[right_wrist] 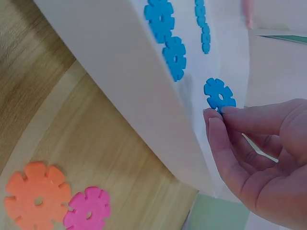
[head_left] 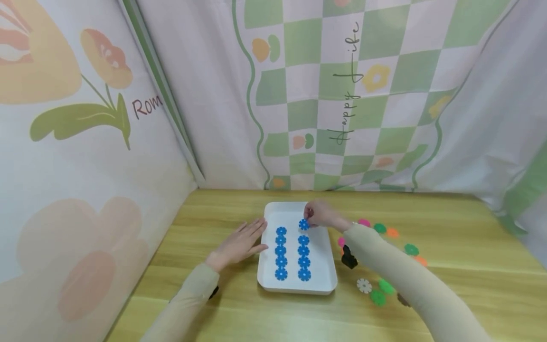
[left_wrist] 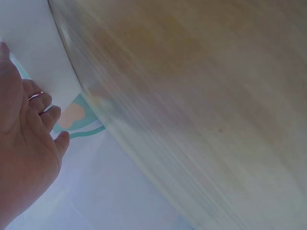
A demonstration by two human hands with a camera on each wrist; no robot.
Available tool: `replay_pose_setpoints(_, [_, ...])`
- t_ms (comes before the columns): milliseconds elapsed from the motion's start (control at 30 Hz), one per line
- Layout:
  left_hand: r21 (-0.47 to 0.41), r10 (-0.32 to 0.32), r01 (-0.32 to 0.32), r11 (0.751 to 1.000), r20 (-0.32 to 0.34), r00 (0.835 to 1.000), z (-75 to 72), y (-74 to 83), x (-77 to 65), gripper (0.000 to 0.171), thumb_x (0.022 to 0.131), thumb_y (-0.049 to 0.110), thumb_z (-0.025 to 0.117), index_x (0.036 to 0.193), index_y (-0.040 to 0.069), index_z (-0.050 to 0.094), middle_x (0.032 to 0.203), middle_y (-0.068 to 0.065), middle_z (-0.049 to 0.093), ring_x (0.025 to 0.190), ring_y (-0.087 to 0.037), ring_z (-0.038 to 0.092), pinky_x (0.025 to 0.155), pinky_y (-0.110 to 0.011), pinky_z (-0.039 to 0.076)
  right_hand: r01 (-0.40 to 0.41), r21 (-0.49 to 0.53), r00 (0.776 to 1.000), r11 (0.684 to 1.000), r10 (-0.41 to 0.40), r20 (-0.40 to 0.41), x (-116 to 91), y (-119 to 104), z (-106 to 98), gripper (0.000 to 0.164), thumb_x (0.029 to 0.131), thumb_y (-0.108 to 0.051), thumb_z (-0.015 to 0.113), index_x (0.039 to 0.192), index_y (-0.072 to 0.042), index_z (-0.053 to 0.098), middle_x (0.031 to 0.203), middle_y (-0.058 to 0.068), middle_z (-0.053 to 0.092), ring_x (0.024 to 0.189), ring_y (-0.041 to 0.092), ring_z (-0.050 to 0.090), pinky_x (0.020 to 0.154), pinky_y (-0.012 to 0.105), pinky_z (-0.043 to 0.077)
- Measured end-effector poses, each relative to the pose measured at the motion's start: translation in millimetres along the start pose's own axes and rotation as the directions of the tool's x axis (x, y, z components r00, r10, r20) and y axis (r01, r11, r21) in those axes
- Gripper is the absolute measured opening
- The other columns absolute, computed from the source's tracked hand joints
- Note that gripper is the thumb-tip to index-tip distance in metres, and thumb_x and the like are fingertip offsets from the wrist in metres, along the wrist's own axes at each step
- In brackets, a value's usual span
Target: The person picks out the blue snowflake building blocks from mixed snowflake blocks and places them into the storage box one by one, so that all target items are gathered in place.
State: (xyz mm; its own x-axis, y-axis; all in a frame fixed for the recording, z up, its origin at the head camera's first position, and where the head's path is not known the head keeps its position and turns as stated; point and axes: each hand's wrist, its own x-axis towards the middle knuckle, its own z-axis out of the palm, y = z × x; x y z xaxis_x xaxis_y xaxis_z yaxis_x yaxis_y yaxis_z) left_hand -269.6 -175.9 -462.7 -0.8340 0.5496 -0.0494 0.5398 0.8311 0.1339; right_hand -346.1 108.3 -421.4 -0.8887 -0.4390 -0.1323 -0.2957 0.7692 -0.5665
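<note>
A blue snowflake disc (right_wrist: 218, 93), notched round its edge and with a hole in the middle, is pinched between thumb and fingertips of my right hand (head_left: 319, 213). It hangs over the far part of the white tray (head_left: 295, 284), beyond the right-hand column of blue discs (head_left: 304, 251). A second column of blue discs (head_left: 280, 251) lies to the left inside the tray. My left hand (head_left: 243, 241) lies at the tray's left side with fingers extended, fingertips right at the rim. In the left wrist view its fingers (left_wrist: 41, 103) are loosely bent beside the tray wall.
Loose discs are scattered on the wooden table (head_left: 222, 304) right of the tray: orange (right_wrist: 38, 199), pink (right_wrist: 88, 211), white (head_left: 364, 285), green (head_left: 378, 298) and others, some partly behind the right sleeve. A black object (head_left: 349, 259) shows near the tray's right side. Printed curtains (head_left: 307, 95) hang behind.
</note>
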Motion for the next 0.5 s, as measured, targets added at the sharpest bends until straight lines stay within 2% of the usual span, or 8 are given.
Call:
replay_pose_setpoints(233, [-0.007,-0.005,0.005,1.000,-0.008,1.000,1.3,0.0,-0.4,0.072,0.104,0.052,0.039,0.158,0.008,0.022,0.167,-0.007,0.018,0.155,-0.025,0.020,0.127,-0.049,0.019,-0.014,-0.026,1.000,1.000,0.014,-0.010,5.0,1.9,8.6,0.007,0.084,0.005,0.066,0.088,0.000,0.065,0.087,0.012,0.068,0.071,0.016,0.063,0.063,0.023,0.056])
replay_pose_setpoints(500, [0.006,-0.006,0.006,1.000,-0.012,1.000,2.7,-1.9,0.0,0.073,0.104,0.054,0.038,0.158,0.009,0.021,0.167,-0.006,0.018,0.155,-0.025,0.020,0.127,-0.048,0.020,-0.060,-0.018,0.998,0.998,0.060,0.006,6.1,-3.7,11.9,0.005,0.086,0.005,0.066,0.090,0.003,0.065,0.089,0.013,0.067,0.073,0.016,0.063,0.064,0.024,0.057])
